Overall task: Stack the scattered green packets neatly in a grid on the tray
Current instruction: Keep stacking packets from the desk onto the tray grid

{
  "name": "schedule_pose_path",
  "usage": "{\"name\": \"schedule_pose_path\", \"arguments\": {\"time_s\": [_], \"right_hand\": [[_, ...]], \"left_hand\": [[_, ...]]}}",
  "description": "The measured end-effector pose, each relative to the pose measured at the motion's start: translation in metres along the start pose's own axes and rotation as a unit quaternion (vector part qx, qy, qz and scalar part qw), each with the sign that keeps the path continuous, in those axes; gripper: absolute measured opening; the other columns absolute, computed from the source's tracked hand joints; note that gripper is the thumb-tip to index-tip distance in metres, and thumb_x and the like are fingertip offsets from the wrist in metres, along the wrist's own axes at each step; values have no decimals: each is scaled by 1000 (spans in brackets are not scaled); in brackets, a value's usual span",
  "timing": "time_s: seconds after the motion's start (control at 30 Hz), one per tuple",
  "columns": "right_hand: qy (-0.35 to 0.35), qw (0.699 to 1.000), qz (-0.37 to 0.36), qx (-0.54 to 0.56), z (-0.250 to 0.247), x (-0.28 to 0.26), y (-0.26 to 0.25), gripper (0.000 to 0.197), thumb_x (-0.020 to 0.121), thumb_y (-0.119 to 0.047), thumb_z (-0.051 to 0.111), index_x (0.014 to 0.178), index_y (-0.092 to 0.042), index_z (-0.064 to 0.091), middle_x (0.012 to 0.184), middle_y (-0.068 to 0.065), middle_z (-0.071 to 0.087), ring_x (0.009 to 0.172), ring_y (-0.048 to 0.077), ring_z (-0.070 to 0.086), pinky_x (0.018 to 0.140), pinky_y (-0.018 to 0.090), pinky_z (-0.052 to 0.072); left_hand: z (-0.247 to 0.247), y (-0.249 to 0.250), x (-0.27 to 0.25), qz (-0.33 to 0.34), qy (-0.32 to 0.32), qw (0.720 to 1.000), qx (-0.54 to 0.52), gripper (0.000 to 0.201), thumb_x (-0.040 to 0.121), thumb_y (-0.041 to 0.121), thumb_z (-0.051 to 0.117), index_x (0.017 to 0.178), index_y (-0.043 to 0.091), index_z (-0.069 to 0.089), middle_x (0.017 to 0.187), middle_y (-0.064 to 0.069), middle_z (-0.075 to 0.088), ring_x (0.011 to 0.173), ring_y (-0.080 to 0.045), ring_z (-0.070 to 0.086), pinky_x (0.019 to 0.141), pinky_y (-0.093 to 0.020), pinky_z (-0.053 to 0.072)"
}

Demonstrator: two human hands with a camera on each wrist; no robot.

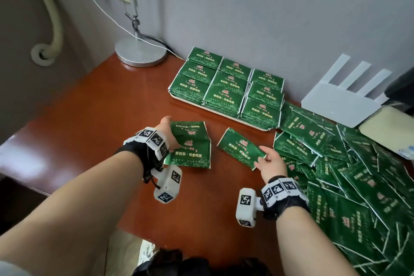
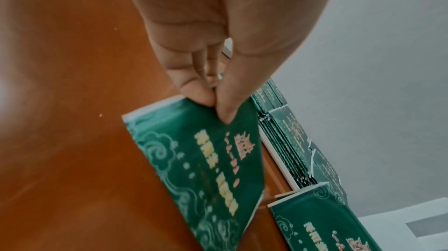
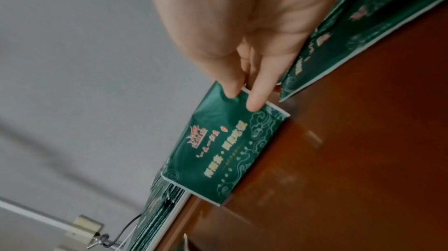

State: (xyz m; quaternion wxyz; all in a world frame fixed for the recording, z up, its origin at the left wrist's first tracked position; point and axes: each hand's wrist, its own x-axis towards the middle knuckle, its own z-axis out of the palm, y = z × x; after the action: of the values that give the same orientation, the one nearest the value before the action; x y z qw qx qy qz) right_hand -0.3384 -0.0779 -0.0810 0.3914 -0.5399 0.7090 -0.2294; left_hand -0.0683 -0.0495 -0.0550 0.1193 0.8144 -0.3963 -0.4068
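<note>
A white tray (image 1: pixel 226 112) at the back of the brown table carries green packets (image 1: pixel 226 87) stacked in a neat grid. My left hand (image 1: pixel 170 135) pinches the near edge of a few green packets (image 1: pixel 192 144) lying in front of the tray; thumb and fingers (image 2: pixel 202 94) meet on the packet (image 2: pixel 201 157). My right hand (image 1: pixel 267 161) pinches the corner of a single green packet (image 1: pixel 240 145), lifted and tilted; in the right wrist view its fingers (image 3: pixel 257 94) clamp the packet (image 3: pixel 223 151). A big heap of loose green packets (image 1: pixel 349 177) covers the right side.
A round grey lamp base (image 1: pixel 141 51) with a cable stands at the back left by the wall. A white router (image 1: pixel 338 105) with antennas and a pale pad (image 1: pixel 387 127) sit at the back right. The table's left edge (image 1: pixel 56 105) drops off.
</note>
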Motion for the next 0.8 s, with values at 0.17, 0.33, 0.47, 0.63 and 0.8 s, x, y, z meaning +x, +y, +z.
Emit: {"name": "schedule_pose_path", "arguments": {"time_s": [0.17,0.33,0.47,0.63,0.8], "right_hand": [[29,995,-55,-72,-4,2,-10,31,90,-10,54,119,-17,61,92,5,52,80,20,50,72,23,35],[45,989,-71,-119,-1,0,-11,19,89,-16,57,104,-16,68,98,9,53,74,18,49,72,24,40],[41,995,-58,-68,0,-2,-14,21,92,-17,52,111,-10,61,109,9,56,101,27,57,88,32,45],[4,999,-29,-30,9,-5,-11,18,93,-13,50,110,-13,55,99,10,63,91,27,64,72,30,48],[-1,997,-15,-77,19,-4,0,26,88,-14,57,114,-16,57,95,12,63,75,23,54,66,25,39]], "left_hand": [[-17,5,-11,54,13,998,33,89,79,9,70,147,22,15,131,-10,52,109,-25,58,84,-31,52],[-31,6,-13,87,22,993,74,62,83,5,62,139,20,39,128,-5,57,104,-18,59,77,-21,48],[-34,2,-7,114,55,988,87,31,90,11,56,119,17,61,116,-4,63,92,-18,60,66,-14,43],[-31,-7,2,113,61,987,101,26,89,27,57,112,16,62,115,-8,53,95,-22,57,75,-28,50],[-18,-21,9,114,17,989,87,26,86,18,62,112,23,61,106,-2,59,92,-21,58,76,-28,48]]}}
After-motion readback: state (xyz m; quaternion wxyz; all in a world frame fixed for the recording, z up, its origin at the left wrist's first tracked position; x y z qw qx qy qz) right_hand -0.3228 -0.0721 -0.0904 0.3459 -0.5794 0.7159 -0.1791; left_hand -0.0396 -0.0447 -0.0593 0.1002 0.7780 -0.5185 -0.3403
